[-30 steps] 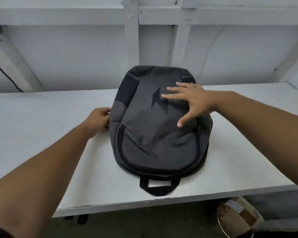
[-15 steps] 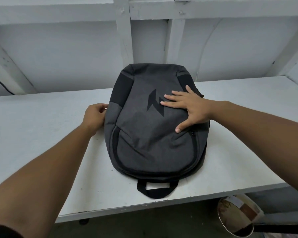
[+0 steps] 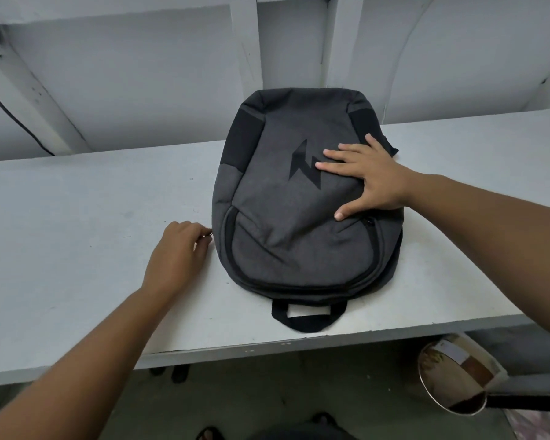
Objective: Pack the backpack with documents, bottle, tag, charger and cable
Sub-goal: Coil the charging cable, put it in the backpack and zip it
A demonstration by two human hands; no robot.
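Note:
A dark grey backpack (image 3: 283,249) with a black zigzag logo lies flat on the white table (image 3: 77,233), its carry handle (image 3: 308,315) pointing toward me. My right hand (image 3: 369,179) rests flat on the upper right of its front panel, fingers spread. My left hand (image 3: 178,249) is at the bag's left edge, where its fingertips pinch a small metal zipper pull (image 3: 209,240). The front pocket's zip looks closed. No documents, bottle, tag, charger or cable are in sight.
The table's front edge runs just below the handle. Under the table at the right stands an open metal can (image 3: 451,379) with a dark long handle. White wall beams rise behind the bag. A black wire (image 3: 16,122) hangs at the far left.
My right hand settled flat onto the bag's front panel. My left hand slid a little toward me along the bag's left side, and the metal pull now shows at its fingertips.

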